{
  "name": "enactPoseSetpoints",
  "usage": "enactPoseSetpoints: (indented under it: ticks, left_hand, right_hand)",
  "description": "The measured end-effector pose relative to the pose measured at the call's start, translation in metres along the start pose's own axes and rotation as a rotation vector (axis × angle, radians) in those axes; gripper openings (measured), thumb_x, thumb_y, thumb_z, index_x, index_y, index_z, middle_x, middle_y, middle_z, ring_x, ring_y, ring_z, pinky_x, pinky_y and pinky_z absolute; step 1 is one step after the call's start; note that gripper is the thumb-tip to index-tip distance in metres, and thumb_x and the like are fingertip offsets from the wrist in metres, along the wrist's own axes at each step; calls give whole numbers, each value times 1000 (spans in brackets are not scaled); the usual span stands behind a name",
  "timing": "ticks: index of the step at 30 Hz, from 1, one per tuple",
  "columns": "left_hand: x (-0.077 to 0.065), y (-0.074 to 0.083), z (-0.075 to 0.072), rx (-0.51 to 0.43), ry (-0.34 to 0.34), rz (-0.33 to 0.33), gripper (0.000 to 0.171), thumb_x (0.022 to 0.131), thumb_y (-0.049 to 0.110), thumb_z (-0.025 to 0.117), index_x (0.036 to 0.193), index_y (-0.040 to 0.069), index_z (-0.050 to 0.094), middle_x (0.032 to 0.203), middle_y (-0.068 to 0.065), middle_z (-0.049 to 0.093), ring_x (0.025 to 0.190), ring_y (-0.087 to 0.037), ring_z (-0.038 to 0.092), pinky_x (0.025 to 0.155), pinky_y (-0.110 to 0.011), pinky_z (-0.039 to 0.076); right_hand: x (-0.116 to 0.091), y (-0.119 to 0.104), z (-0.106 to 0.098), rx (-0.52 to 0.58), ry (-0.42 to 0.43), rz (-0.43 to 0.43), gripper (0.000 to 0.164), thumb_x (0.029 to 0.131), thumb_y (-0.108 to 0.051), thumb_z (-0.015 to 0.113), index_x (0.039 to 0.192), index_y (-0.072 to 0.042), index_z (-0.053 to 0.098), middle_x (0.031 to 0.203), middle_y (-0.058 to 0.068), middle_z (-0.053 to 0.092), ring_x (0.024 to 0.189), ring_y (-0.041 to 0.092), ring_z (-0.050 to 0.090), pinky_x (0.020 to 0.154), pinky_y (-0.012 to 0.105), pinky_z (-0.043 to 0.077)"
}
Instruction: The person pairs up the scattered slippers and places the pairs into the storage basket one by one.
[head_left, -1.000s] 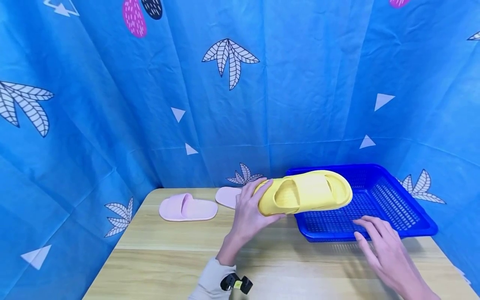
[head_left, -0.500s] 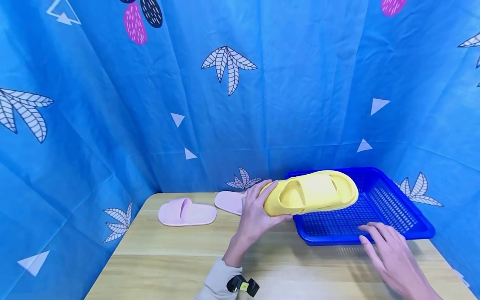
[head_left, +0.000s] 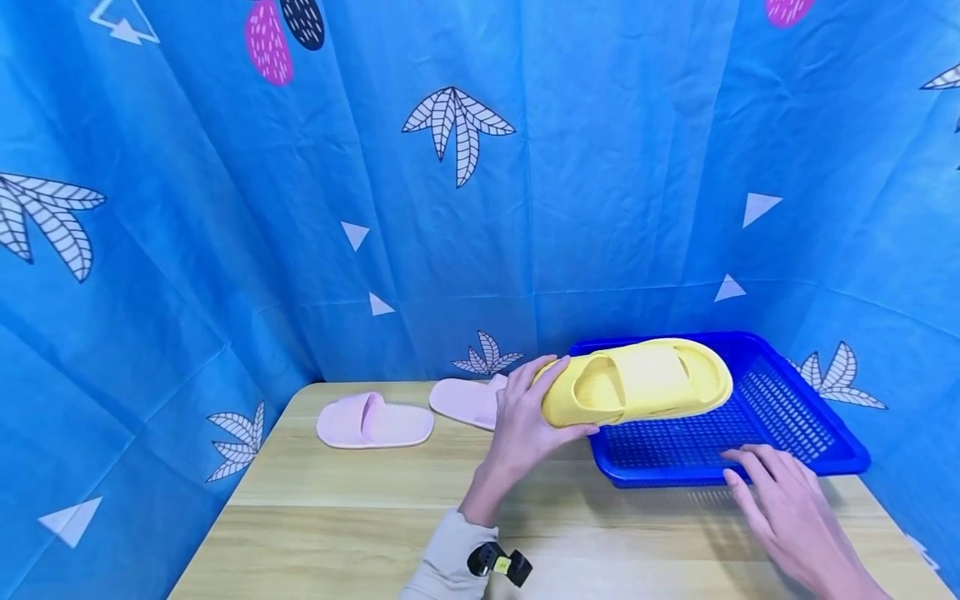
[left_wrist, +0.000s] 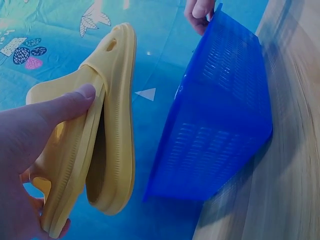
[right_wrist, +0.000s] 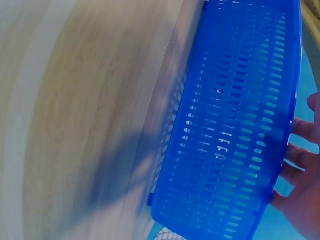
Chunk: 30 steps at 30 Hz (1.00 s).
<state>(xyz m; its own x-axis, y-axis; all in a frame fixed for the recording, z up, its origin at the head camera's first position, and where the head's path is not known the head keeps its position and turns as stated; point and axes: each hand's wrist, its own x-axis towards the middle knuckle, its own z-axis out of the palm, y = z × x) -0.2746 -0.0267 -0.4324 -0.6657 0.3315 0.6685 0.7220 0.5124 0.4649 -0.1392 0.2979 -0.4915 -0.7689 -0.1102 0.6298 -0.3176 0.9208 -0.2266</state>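
My left hand [head_left: 525,417] grips a pair of yellow slippers [head_left: 656,379] by the heel end and holds them up over the left part of a blue plastic basket [head_left: 667,479]. Only the top slipper shows in the head view; the left wrist view reveals a second yellow slipper [left_wrist: 120,125] against the gripped one, its toe end splayed apart. Relaxed, slightly bent fingers of my right hand [head_left: 787,512] hang at the basket's front rim. Whether they touch the rim is unclear, even in the right wrist view.
Two pink slippers lie at the back left of the wooden table [head_left: 360,533]: one pink slipper [head_left: 397,423] fully in sight, the other pink slipper [head_left: 459,400] partly behind my left hand. A patterned blue curtain [head_left: 600,167] encloses the table's back and sides.
The left hand has shifted to the right, carrying the yellow slippers farther over the basket. My right hand has drifted slightly right along the rim. Basket and pink slippers stay put.
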Motion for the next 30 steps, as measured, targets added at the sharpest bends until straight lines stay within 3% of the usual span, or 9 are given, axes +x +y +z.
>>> enactPoseSetpoints:
  ticks: [8, 14, 21, 30]
  left_hand:
    - [3, 3, 6, -17, -16, -22, 97, 63, 51, 96, 148, 25, 56, 146, -1, 55, 136, -26, 45, 99, -54, 39]
    - [6, 6, 11, 2, -26, -28, 97, 64, 53, 95, 148, 26, 56, 146, 0, 55, 135, -25, 46, 99, -52, 40]
    - [10, 9, 15, 18, -27, -19, 97, 64, 53, 95, 148, 25, 56, 145, -1, 56, 134, -26, 47, 97, -52, 41]
    - [16, 14, 22, 29, -48, -31, 97, 63, 54, 95, 148, 25, 56, 146, -1, 55, 132, -25, 48, 96, -52, 42]
  right_hand:
    - [-1, 9, 2, -46, 1, -44, 15, 97, -10, 64, 109, -5, 70, 105, 11, 66, 101, 34, 57, 90, 53, 36]
    - [-4, 16, 2, -55, -10, -16, 14, 99, -13, 61, 109, -6, 69, 106, 14, 65, 105, 42, 54, 115, 61, 22]
    - [-4, 19, 4, -101, -39, -28, 11, 100, -15, 61, 105, -9, 68, 100, 10, 65, 95, 39, 57, 94, 59, 32]
    - [-3, 19, 3, -151, -95, 5, 10, 102, -20, 58, 103, -13, 65, 101, 9, 64, 98, 39, 55, 89, 59, 33]
